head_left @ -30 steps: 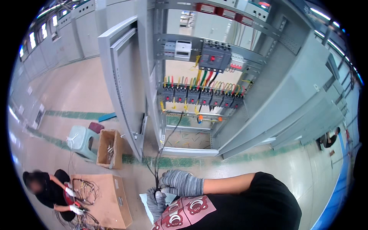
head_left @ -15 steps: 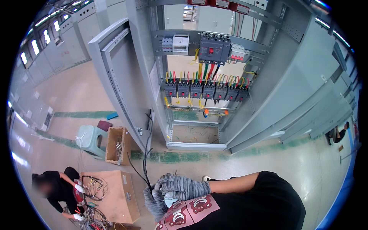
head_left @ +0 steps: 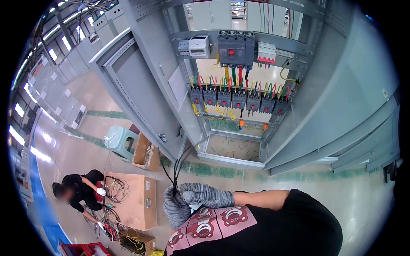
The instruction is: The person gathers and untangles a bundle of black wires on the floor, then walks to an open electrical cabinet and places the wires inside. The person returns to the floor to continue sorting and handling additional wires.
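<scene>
Black wires [head_left: 175, 173] fan upward at the low middle, in front of an open grey cabinet [head_left: 329, 94]. From the left, a co-worker [head_left: 79, 190] in black clothing crouches at a brown box [head_left: 134, 194] with tangled cables [head_left: 116, 187] on it; near that stand a pale green stool [head_left: 121, 138] and a cardboard carton [head_left: 153, 160]. Next, the left hand [head_left: 176, 209], in a grey glove, has its fingers curled closed around the wires. Touching it, the right hand [head_left: 207, 195] has bent fingers; whether they pinch a wire too, I cannot tell from this angle. Farther right, inside the cabinet, a large breaker [head_left: 235, 49] sits above a row of smaller breakers [head_left: 238, 101].
</scene>
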### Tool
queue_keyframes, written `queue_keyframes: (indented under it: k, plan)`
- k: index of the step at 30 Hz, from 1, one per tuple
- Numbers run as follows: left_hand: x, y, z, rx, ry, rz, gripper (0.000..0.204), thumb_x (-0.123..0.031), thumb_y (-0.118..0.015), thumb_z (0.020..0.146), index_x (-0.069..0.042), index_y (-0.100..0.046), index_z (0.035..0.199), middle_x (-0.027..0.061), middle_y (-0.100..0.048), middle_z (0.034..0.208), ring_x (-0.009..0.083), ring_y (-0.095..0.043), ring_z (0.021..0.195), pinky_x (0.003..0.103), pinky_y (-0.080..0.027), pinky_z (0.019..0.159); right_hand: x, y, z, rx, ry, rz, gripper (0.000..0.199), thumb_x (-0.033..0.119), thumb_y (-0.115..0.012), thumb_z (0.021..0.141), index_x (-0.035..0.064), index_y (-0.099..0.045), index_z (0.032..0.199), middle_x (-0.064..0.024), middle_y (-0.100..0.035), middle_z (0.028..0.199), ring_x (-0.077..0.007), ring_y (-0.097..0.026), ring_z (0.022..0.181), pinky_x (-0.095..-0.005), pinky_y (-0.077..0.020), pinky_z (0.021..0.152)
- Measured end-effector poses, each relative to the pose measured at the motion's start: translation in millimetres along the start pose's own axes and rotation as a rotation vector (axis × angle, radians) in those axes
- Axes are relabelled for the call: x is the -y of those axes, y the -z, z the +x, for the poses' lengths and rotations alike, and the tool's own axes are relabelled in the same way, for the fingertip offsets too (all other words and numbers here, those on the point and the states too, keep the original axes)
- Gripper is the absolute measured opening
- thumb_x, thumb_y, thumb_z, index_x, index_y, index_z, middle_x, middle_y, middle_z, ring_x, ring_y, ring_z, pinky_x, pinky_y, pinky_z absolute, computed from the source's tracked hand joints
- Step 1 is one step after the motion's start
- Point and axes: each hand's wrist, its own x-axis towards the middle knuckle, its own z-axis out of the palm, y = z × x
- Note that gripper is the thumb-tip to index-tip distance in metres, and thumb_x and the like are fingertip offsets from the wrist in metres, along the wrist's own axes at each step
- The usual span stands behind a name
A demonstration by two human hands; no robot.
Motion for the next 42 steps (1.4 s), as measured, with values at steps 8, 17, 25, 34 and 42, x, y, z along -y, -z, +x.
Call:
queue_keyframes:
  k: [8, 17, 25, 34, 42]
  plan:
    - [-62.8, -27.0, -3.8, 0.104, 0.426, -0.458, 0.020, -0.013, -0.045, 0.092, 0.000, -0.045, 0.107, 0.0164, -0.056, 0.087, 0.0262, -0.058, 0.075, 0.033, -0.046, 0.067, 14.7, 60.2, -64.1, -0.479, 0.268, 0.264, 0.041, 0.037, -0.058, 0.087, 0.0034, -0.052, 0.110, -0.0013, -0.054, 0.089, -0.0140, -0.053, 0.081, -0.0270, -0.0445, 0.075]
    - [-107.5, -67.4, -67.4, 0.347, 0.504, -0.839, 0.032, -0.022, -0.055, 0.090, -0.001, -0.042, 0.110, 0.0066, -0.056, 0.087, 0.0061, -0.052, 0.068, 0.022, -0.044, 0.059, -12.5, 67.7, -111.3, -0.394, 0.070, -0.080, 0.019, 0.017, -0.061, 0.083, 0.0017, -0.057, 0.093, -0.0079, -0.056, 0.074, -0.0158, -0.055, 0.069, -0.0285, -0.0453, 0.065]
    - [-117.9, -45.9, -76.4, 0.417, 0.586, -0.808, 0.036, -0.040, -0.051, 0.090, -0.004, -0.048, 0.096, 0.0002, -0.053, 0.071, 0.0059, -0.047, 0.059, 0.020, -0.038, 0.054, -5.5, 64.3, -114.7, -0.262, -0.051, -0.228, 0.019, 0.019, -0.058, 0.087, 0.0031, -0.057, 0.098, -0.0034, -0.059, 0.086, -0.0123, -0.054, 0.083, -0.0268, -0.0443, 0.078]
    - [-100.9, 9.5, -107.9, 0.462, 0.699, -1.046, 0.039, -0.043, -0.061, 0.083, -0.007, -0.052, 0.095, 0.0010, -0.056, 0.071, 0.0073, -0.047, 0.054, 0.020, -0.035, 0.047, -10.8, 5.8, -115.9, -0.186, 0.054, -0.006, 0.021, 0.022, -0.057, 0.088, 0.0034, -0.057, 0.096, -0.0012, -0.055, 0.082, -0.0109, -0.049, 0.078, -0.0262, -0.0428, 0.071]
    - [-59.7, 71.3, -175.9, 0.263, 0.800, -1.182, 0.033, -0.031, -0.059, 0.086, -0.007, -0.052, 0.108, -0.0022, -0.054, 0.088, 0.0049, -0.048, 0.071, 0.016, -0.038, 0.056, -16.2, -79.5, -103.8, 0.009, -0.003, -0.396, 0.027, 0.029, -0.060, 0.086, 0.0024, -0.056, 0.091, -0.0089, -0.058, 0.078, -0.0182, -0.055, 0.075, -0.0297, -0.0450, 0.071]
